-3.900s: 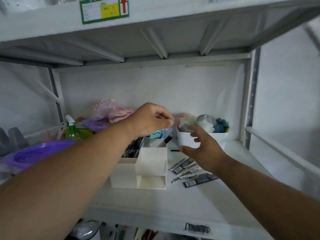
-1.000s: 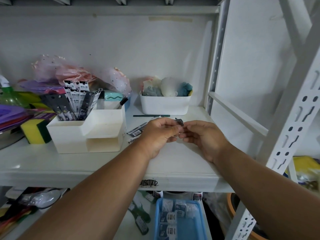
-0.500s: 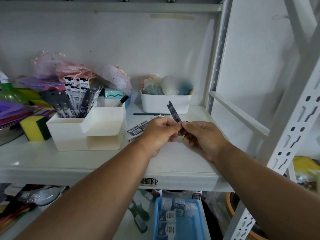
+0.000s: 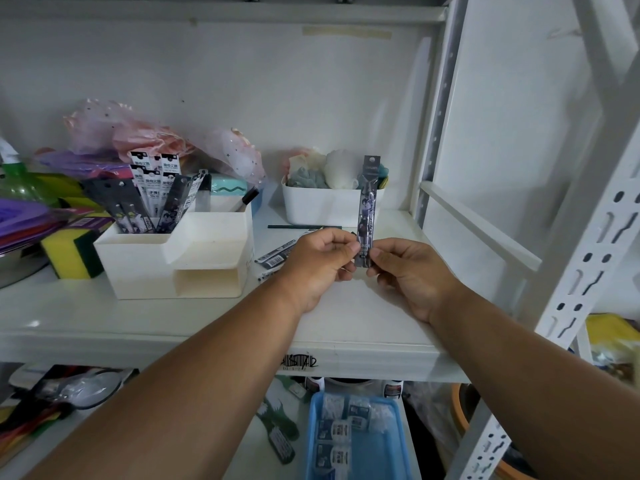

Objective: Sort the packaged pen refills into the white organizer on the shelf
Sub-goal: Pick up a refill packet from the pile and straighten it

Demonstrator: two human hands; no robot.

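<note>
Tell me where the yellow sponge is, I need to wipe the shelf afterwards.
In the head view the yellow sponge sits on the left side of the shelf, right beside the white organizer's left wall.

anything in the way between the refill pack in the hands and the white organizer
Nothing visible blocks it. The dark packaged pen refill, pinched upright by the left hand and right hand, has open air leftward to the white plastic organizer, whose rear-left compartment already holds upright packs.

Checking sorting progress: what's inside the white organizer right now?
The organizer's rear-left compartment holds upright refill packs, black and white ones. A dark pen leans in the rear-right one. The front shelves look empty, though their depths are hidden. The packs' lower ends are covered by the wall.
</note>
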